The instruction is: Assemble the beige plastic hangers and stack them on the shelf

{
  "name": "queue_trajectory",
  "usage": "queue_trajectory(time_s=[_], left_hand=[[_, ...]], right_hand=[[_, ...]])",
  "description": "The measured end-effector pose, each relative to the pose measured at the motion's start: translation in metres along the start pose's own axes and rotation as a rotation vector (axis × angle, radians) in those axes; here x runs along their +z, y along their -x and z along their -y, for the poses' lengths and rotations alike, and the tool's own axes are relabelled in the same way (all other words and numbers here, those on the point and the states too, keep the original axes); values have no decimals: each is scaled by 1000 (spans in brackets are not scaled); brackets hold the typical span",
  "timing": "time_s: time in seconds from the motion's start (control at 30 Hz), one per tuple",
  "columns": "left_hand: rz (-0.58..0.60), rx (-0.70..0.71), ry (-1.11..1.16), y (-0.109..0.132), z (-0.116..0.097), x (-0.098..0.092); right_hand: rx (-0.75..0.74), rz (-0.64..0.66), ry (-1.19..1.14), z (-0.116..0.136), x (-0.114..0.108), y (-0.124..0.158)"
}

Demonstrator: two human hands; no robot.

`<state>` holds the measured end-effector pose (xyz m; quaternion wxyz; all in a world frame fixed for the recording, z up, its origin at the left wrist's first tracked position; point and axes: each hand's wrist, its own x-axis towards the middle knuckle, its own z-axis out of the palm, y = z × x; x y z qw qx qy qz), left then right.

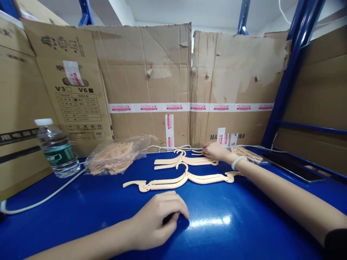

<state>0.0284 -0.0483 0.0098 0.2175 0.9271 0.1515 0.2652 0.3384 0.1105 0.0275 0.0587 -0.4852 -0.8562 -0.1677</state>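
My left hand (165, 218) rests on the blue tabletop, loosely curled, with nothing visible in it. In front of it lies a beige folding hanger (168, 183) with its hook up and a slim arm piece sticking out at each end. Behind that is a second, overlapping beige hanger (199, 160), whose left side shows no such end piece. Farther back at its right, my right hand (215, 151), with a beaded bracelet on the wrist, pinches slim beige hanger pieces (196, 152). Its fingertips partly hide them.
A clear bag of beige hanger parts (116, 157) lies left, beside a water bottle (59, 151). Another bag of slim parts (246, 154) and a dark phone (294, 168) lie right. A white cable (46, 200) crosses the left side. Cardboard (146, 83) walls the back.
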Motion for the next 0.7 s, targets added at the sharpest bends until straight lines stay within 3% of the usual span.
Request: queue_trajectory(time_s=[0.2,0.33,0.4,0.5,0.6,0.7], left_hand=[[-15,-73,58,2,1,0],[-67,-301,257,1,9,2],[-125,-417,441,-1,14,2],[-202,-493,636,-4,21,2],[-234,-500,678,-6,24,1],[-232,-504,662,-6,25,1]], right_hand=[[128,-137,-143,6,-16,-4],[162,-152,-387,32,-40,-12],[161,-83,-721,57,-52,-12],[97,123,-1265,101,-65,-6],[-3,275,-1459,132,-71,4],[-27,285,-1486,145,-70,13]])
